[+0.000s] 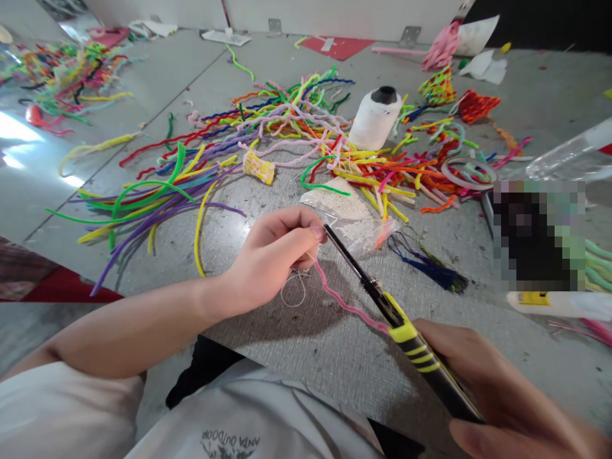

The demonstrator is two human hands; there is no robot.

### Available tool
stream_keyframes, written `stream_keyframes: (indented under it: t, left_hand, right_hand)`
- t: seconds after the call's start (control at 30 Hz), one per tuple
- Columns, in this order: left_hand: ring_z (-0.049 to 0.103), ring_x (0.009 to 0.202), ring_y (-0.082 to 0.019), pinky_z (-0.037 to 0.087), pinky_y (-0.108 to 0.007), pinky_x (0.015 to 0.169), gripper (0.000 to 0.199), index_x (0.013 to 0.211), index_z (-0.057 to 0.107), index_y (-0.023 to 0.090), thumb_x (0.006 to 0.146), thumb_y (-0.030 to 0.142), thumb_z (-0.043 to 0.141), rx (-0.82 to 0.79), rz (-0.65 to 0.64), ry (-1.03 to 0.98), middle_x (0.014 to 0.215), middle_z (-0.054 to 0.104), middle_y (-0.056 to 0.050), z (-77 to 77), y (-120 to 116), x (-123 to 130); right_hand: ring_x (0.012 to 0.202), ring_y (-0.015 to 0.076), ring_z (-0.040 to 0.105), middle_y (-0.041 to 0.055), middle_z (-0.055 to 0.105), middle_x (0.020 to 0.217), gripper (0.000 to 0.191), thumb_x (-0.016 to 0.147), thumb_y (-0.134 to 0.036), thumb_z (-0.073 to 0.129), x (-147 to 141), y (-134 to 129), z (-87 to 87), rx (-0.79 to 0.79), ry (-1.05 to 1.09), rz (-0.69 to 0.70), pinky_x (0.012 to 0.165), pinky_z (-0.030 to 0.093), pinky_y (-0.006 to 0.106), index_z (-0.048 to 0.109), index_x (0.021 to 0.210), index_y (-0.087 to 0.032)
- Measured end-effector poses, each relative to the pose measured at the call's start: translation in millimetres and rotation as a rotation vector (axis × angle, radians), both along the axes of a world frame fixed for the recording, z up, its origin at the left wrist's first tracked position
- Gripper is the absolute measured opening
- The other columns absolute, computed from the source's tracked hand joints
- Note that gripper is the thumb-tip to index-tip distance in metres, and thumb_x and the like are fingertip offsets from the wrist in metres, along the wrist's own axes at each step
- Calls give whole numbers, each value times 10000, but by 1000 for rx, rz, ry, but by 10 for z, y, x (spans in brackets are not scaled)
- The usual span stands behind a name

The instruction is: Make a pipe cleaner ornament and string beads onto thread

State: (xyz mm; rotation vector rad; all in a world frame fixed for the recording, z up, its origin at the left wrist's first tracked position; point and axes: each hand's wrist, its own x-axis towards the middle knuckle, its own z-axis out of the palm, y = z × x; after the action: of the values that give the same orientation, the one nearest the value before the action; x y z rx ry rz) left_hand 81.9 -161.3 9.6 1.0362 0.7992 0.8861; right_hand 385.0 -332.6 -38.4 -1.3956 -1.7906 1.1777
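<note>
- White shirt fabric with printed lettering fills the bottom edge, closest to the lens.
- Right hand, low at the right, is wrapped around the black and yellow striped handle of a pair of pliers; the fingers are closed on the grip.
- Those pliers slant up and left, and their thin dark tips meet the fingertips of the left hand.
- Left hand sits at the middle of the grey bench, fingers pinched together on the upper end of a pink pipe cleaner.
- Pink pipe cleaner runs in a wavy line from that pinch down to the yellow part of the pliers, just beside the tool's shaft.
- Thin white thread loop hangs under the left hand.
- Clear bag of white beads lies just behind the pinch.
- Farther back spreads a tangle of coloured pipe cleaners, with a white spool upright among them.
- Dark blue tassel lies right of the pliers.
</note>
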Motion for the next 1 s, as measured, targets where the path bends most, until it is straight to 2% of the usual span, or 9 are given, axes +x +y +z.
stream_keyframes:
  t: [0.23, 0.57, 0.7, 0.87, 1.0]
  left_hand:
    - [307, 524, -64, 199, -273, 526, 151, 704, 603, 192, 806, 158, 710, 1, 9, -14, 578, 399, 66, 8, -8, 4]
    - [306, 519, -62, 186, -275, 523, 133, 687, 589, 197, 747, 167, 705, -4, 19, 28, 576, 388, 68, 34, -12, 18]
    - [313, 519, -57, 187, -268, 524, 111, 701, 600, 193, 750, 162, 694, -5, 18, 28, 574, 394, 71, 29, -7, 18]
    - [321, 510, -54, 200, -261, 512, 157, 674, 575, 196, 751, 176, 710, -5, 43, 28, 582, 416, 63, 42, -1, 26]
    - [336, 508, -53, 212, -251, 498, 155, 668, 580, 194, 746, 195, 714, -15, 45, 32, 586, 435, 60, 80, -2, 38]
  right_hand:
    - [1208, 403, 782, 153, 809, 1292, 620, 867, -623, 780, -116, 86, 145, -21, 9, -26, 996, 690, 529, 800, 1383, -281]
    - [1194, 401, 785, 152, 814, 1270, 625, 863, -644, 770, -59, 80, 70, 2, 18, -8, 963, 699, 506, 804, 1374, -286]
    - [1190, 403, 780, 152, 811, 1268, 612, 860, -620, 778, -56, 78, 93, 12, 12, 11, 969, 696, 514, 807, 1370, -283]
    - [1202, 393, 765, 140, 806, 1235, 555, 911, -604, 736, -127, 56, 167, -44, -42, -47, 974, 696, 492, 806, 1363, -291]
    - [1260, 391, 745, 135, 799, 1267, 540, 952, -582, 686, -96, 27, 128, 8, -49, -65, 1046, 671, 505, 780, 1397, -292]
